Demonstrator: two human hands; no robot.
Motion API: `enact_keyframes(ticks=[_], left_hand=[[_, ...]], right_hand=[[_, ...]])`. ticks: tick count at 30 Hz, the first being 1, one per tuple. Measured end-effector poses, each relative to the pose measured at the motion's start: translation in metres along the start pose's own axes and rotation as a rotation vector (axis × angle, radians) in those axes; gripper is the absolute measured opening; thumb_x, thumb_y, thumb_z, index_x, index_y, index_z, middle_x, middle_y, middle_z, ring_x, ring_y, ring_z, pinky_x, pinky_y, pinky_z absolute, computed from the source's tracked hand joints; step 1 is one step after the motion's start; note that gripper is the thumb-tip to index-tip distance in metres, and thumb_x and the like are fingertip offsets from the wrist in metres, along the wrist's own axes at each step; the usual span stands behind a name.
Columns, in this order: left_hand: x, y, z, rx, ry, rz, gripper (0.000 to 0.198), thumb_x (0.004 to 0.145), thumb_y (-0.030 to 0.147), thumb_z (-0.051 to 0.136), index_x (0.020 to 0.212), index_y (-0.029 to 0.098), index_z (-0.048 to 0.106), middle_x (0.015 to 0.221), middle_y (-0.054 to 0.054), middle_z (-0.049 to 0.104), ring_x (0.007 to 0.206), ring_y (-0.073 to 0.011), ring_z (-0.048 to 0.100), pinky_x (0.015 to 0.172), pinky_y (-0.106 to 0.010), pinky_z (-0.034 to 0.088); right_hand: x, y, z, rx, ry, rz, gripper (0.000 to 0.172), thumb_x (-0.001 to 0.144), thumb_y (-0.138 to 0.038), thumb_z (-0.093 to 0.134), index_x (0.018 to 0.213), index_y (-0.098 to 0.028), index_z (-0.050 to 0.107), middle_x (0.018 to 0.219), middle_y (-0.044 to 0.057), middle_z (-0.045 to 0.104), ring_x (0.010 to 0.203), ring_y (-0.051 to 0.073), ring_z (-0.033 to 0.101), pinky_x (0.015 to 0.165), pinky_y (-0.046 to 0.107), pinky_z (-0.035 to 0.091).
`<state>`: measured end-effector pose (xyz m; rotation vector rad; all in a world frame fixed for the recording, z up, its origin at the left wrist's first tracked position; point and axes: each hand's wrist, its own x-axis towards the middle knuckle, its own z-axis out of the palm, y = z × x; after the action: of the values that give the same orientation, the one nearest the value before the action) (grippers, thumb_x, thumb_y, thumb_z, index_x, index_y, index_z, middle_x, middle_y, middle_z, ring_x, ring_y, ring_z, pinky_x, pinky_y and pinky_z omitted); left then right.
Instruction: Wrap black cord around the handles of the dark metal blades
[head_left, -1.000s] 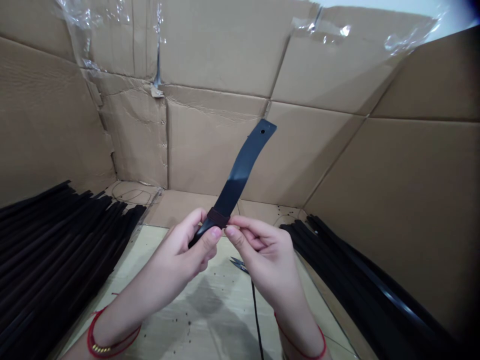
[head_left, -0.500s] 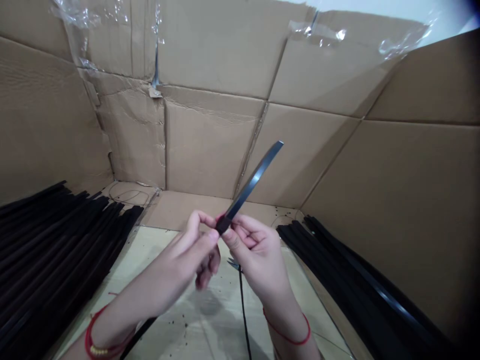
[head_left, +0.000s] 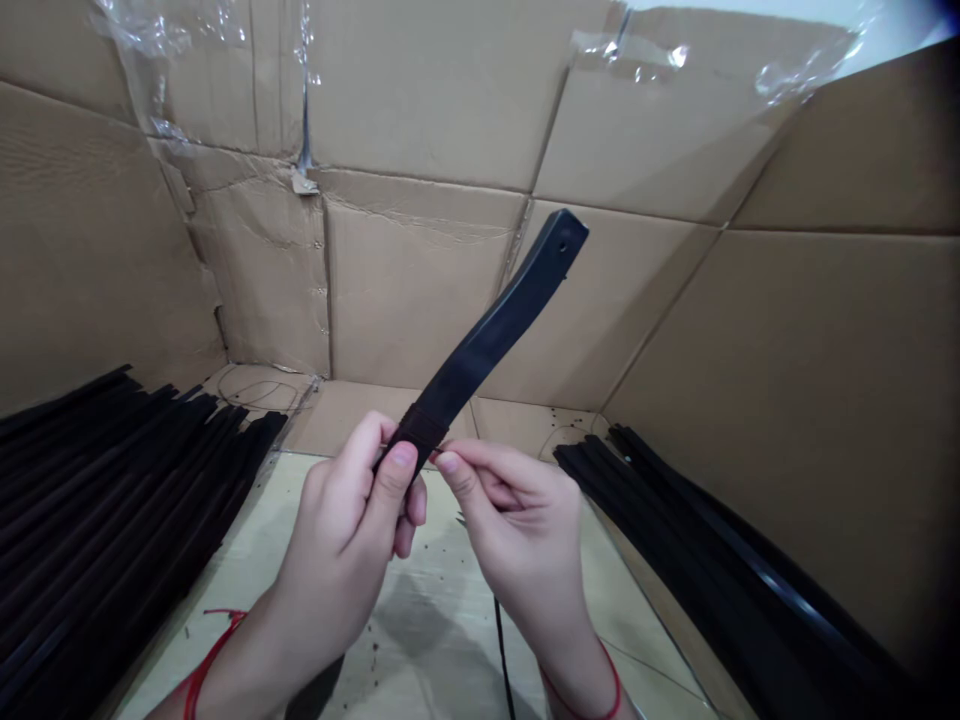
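A curved black strip (head_left: pixel 495 335) with a small hole near its upper end rises diagonally between my hands. Round its lower part goes a dark brown wrapped band (head_left: pixel 421 425). My left hand (head_left: pixel 345 530) grips the strip at this band, thumb on top and fingers behind. Beside the band's right edge, my right hand (head_left: pixel 525 530) pinches what looks like a thin dark thread (head_left: pixel 437 453); its run is mostly hidden by the fingers. Below my left wrist a further dark length (head_left: pixel 316 690) shows, probably the same strip.
Many black strips (head_left: pixel 112 500) lie piled at the left, and more strips (head_left: pixel 697 540) at the right. A thin black cord (head_left: pixel 502 650) crosses the pale work surface (head_left: pixel 420 640). A pointed metal tip (head_left: pixel 461 519) peeks out beside my right hand. Cardboard walls (head_left: pixel 420 290) enclose the space.
The strip has been turned from edge-on to show its broad face and hole. My left hand has shifted left and down along with the band; the right fingertips have come away from the strip.
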<state>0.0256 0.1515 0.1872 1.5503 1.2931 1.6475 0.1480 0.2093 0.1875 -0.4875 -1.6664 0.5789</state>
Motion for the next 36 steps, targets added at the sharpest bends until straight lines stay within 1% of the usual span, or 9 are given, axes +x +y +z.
enact_keyframes(ticks=[3,6,11,13,17,20,24,29,36], left_hand=[[0.002,0.004,0.001,-0.272,-0.115,-0.102,0.029,0.097,0.045,0.043,0.087,0.019,0.046,0.061,0.005,0.054,0.043,-0.0048,0.045,0.041,-0.015,0.035],[0.007,0.001,-0.001,-0.51,-0.251,-0.186,0.025,0.099,0.042,0.042,0.09,0.018,0.046,0.055,0.006,0.052,0.036,-0.0023,0.038,0.036,-0.011,0.028],[0.017,-0.016,-0.006,-0.797,-0.622,-0.295,0.025,0.1,0.041,0.034,0.097,0.019,0.046,0.048,0.005,0.052,0.026,-0.0044,0.032,0.028,-0.012,0.027],[0.02,-0.021,-0.007,-0.775,-0.734,-0.335,0.031,0.099,0.044,0.03,0.095,0.018,0.046,0.051,0.002,0.054,0.028,-0.0062,0.037,0.028,-0.014,0.03],[0.019,-0.022,-0.003,-0.359,-0.494,-0.269,0.042,0.097,0.057,0.031,0.106,0.018,0.044,0.071,-0.001,0.058,0.051,-0.0096,0.056,0.049,-0.02,0.047],[0.013,-0.019,0.004,-0.094,-0.283,-0.112,0.037,0.096,0.053,0.038,0.109,0.019,0.043,0.076,0.002,0.054,0.059,-0.0088,0.053,0.056,-0.02,0.045],[0.011,-0.019,0.009,-0.016,-0.241,-0.07,0.035,0.098,0.049,0.034,0.11,0.018,0.047,0.066,0.004,0.046,0.05,-0.0082,0.041,0.045,-0.019,0.033],[0.013,-0.011,-0.009,0.2,-0.253,0.006,0.031,0.099,0.043,0.037,0.111,0.02,0.054,0.062,0.004,0.046,0.053,-0.0089,0.039,0.048,-0.019,0.029],[0.012,-0.006,-0.011,0.054,-0.228,-0.053,0.027,0.097,0.044,0.041,0.106,0.021,0.052,0.063,0.005,0.043,0.052,-0.0073,0.035,0.044,-0.015,0.027]], right_hand=[[0.002,0.0,0.002,0.114,0.021,0.112,0.011,0.081,-0.02,0.067,0.072,-0.017,0.072,0.043,-0.004,0.044,0.039,0.008,0.032,0.038,0.021,0.028],[0.005,0.003,0.002,0.203,-0.021,0.189,0.014,0.08,-0.023,0.067,0.069,-0.016,0.07,0.045,-0.004,0.044,0.04,0.007,0.029,0.038,0.021,0.024],[0.011,0.01,-0.01,0.325,-0.235,0.308,0.041,0.073,-0.037,0.077,0.106,-0.015,0.069,0.057,-0.007,0.027,0.05,0.008,0.026,0.046,0.022,0.026],[0.012,0.011,-0.014,0.318,-0.314,0.314,0.04,0.074,-0.038,0.075,0.106,-0.014,0.069,0.057,-0.008,0.023,0.05,0.008,0.022,0.046,0.022,0.024],[0.012,0.011,-0.009,0.188,-0.176,0.292,0.019,0.079,-0.029,0.067,0.085,-0.011,0.067,0.055,-0.008,0.021,0.049,0.008,0.021,0.045,0.022,0.021],[0.011,0.012,-0.006,0.091,-0.081,0.26,0.017,0.083,-0.028,0.062,0.079,-0.012,0.064,0.054,-0.007,0.025,0.049,0.008,0.024,0.045,0.022,0.021],[0.011,0.01,-0.013,-0.048,-0.097,0.218,0.016,0.083,-0.029,0.064,0.08,-0.013,0.068,0.054,-0.006,0.025,0.05,0.009,0.025,0.046,0.023,0.021],[0.013,0.009,-0.022,-0.066,-0.119,0.233,0.018,0.078,-0.03,0.07,0.071,-0.014,0.071,0.051,-0.006,0.023,0.049,0.008,0.021,0.045,0.023,0.018],[0.01,0.006,-0.018,0.024,-0.231,0.243,0.019,0.083,-0.029,0.065,0.072,-0.013,0.07,0.051,-0.003,0.038,0.048,0.008,0.026,0.043,0.022,0.018]])
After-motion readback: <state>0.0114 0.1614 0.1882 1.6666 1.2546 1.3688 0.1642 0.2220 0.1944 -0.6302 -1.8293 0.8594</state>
